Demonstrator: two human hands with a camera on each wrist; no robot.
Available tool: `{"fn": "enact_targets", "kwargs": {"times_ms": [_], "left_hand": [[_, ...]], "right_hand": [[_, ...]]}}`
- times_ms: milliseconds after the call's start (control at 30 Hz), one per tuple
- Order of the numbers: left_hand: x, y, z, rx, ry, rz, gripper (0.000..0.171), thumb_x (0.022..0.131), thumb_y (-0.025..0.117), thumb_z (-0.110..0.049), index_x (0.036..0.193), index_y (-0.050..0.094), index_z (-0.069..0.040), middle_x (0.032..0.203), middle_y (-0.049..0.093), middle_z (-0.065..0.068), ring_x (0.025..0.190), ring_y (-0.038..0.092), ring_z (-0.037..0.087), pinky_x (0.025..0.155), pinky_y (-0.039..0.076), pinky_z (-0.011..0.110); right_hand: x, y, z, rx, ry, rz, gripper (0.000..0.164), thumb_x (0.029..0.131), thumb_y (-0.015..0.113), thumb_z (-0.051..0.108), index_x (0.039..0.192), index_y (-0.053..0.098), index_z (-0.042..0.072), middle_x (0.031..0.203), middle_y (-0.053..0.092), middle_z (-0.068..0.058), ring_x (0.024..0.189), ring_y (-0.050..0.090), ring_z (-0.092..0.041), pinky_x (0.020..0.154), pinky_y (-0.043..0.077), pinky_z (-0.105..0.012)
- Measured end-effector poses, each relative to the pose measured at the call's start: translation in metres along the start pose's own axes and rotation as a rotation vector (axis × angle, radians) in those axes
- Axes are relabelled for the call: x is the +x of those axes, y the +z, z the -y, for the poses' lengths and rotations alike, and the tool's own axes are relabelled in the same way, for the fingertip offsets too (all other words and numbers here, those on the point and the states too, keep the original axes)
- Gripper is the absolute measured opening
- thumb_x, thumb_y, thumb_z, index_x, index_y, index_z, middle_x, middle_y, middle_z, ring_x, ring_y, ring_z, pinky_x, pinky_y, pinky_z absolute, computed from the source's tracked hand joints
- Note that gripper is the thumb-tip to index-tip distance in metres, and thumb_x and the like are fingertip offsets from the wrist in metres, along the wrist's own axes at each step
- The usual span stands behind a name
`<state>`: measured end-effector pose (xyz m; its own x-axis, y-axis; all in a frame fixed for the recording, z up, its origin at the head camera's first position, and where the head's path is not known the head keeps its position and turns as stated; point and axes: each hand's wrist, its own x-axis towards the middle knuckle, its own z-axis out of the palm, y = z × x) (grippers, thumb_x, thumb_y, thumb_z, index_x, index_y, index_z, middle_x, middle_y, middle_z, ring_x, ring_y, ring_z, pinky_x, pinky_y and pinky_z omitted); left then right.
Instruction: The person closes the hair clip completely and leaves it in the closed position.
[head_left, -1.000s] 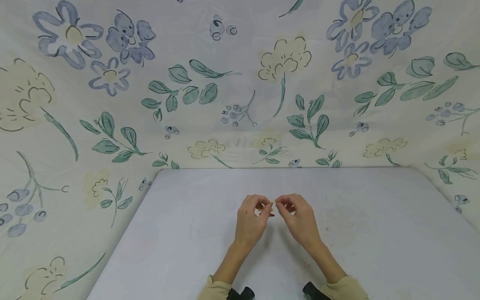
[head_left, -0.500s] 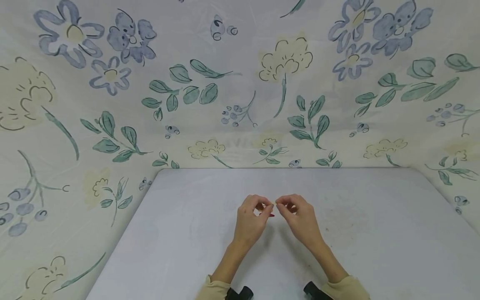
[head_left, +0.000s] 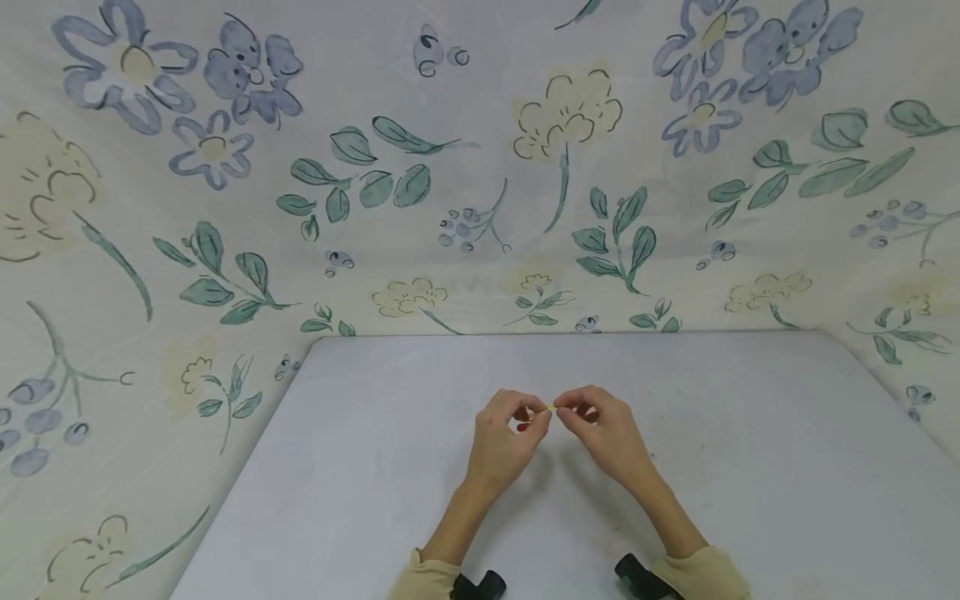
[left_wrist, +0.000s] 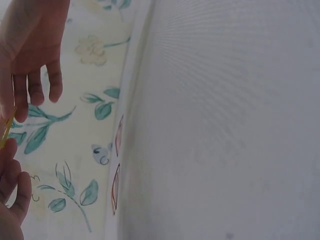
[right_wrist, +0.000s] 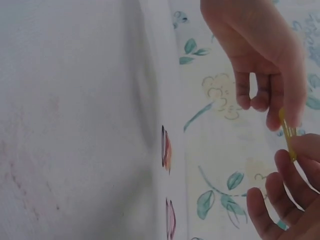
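In the head view my left hand (head_left: 501, 442) and right hand (head_left: 609, 435) meet in front of me, fingertips almost together. Each pinches one end of a small, slender yellow hair clip (right_wrist: 288, 135) between thumb and index finger. It has narrow openings along its length and a rounded end at the left fingertips. Most of it is covered by fingers in the head view. Both hands' other fingers are spread apart, loosely bent. Beyond them, two reddish leaf-shaped pieces (right_wrist: 166, 150) lie on the table; part of a red piece (head_left: 522, 427) shows through the left hand's gap.
The hands are above a wide white table (head_left: 360, 467). A flower-printed cloth (head_left: 465, 167) hangs behind it and along its sides. Black wrist devices (head_left: 480, 586) sit near both sleeves. Small specks dot the table to the right.
The left fingertips have shifted slightly right, covering more of the red piece behind them. The right forearm has moved a little to the right; both hands keep their pinch. The view has tilted slightly.
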<state>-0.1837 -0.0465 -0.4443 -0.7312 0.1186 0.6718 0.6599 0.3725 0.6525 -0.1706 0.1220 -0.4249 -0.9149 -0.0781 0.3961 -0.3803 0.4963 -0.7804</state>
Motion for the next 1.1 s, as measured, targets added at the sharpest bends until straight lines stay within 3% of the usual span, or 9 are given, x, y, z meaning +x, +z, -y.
{"fn": "enact_targets", "kwargs": {"times_ms": [433,633,767,967,1100], "left_hand": [[0.006,0.001,-0.006,0.006,0.075,0.029,0.010,0.079,0.071,0.000,0.082,0.069,-0.009,0.078,0.064,0.002,0.070,0.058,0.020,0.060,0.051,0.021],[0.013,-0.001,-0.006,0.075,0.090,0.092,0.007,0.082,0.073,-0.003,0.086,0.071,-0.009,0.081,0.066,0.001,0.074,0.059,0.020,0.062,0.055,0.031],[0.019,-0.002,-0.005,0.128,0.109,0.141,0.007,0.082,0.073,-0.004,0.088,0.071,-0.008,0.083,0.067,0.001,0.078,0.061,0.021,0.066,0.055,0.027],[0.028,-0.002,-0.007,0.199,0.084,0.227,0.010,0.085,0.074,-0.008,0.095,0.073,-0.007,0.087,0.069,0.003,0.083,0.062,0.022,0.070,0.055,0.025],[0.034,-0.001,-0.010,0.265,0.080,0.266,0.012,0.087,0.074,-0.012,0.098,0.074,-0.008,0.089,0.070,0.001,0.082,0.060,0.016,0.070,0.052,0.020]], "right_hand": [[0.002,-0.016,-0.001,-0.023,-0.018,0.108,0.012,0.088,0.073,0.008,0.100,0.073,0.011,0.090,0.068,0.004,0.082,0.057,-0.013,0.073,0.051,-0.026],[0.009,-0.022,-0.002,-0.124,-0.053,0.117,0.014,0.087,0.074,0.007,0.101,0.073,0.009,0.089,0.068,0.002,0.079,0.056,-0.013,0.069,0.051,-0.025],[0.011,-0.025,-0.004,-0.184,-0.064,0.119,0.016,0.086,0.074,0.008,0.103,0.074,0.008,0.092,0.069,-0.001,0.078,0.056,-0.013,0.067,0.050,-0.026],[0.016,-0.029,-0.002,-0.252,-0.079,0.118,0.016,0.086,0.076,0.009,0.101,0.074,0.007,0.090,0.069,-0.002,0.077,0.056,-0.014,0.066,0.050,-0.026],[0.019,-0.033,-0.002,-0.302,-0.087,0.114,0.017,0.085,0.077,0.009,0.102,0.074,0.007,0.090,0.068,-0.003,0.079,0.057,-0.017,0.068,0.051,-0.028]]}}
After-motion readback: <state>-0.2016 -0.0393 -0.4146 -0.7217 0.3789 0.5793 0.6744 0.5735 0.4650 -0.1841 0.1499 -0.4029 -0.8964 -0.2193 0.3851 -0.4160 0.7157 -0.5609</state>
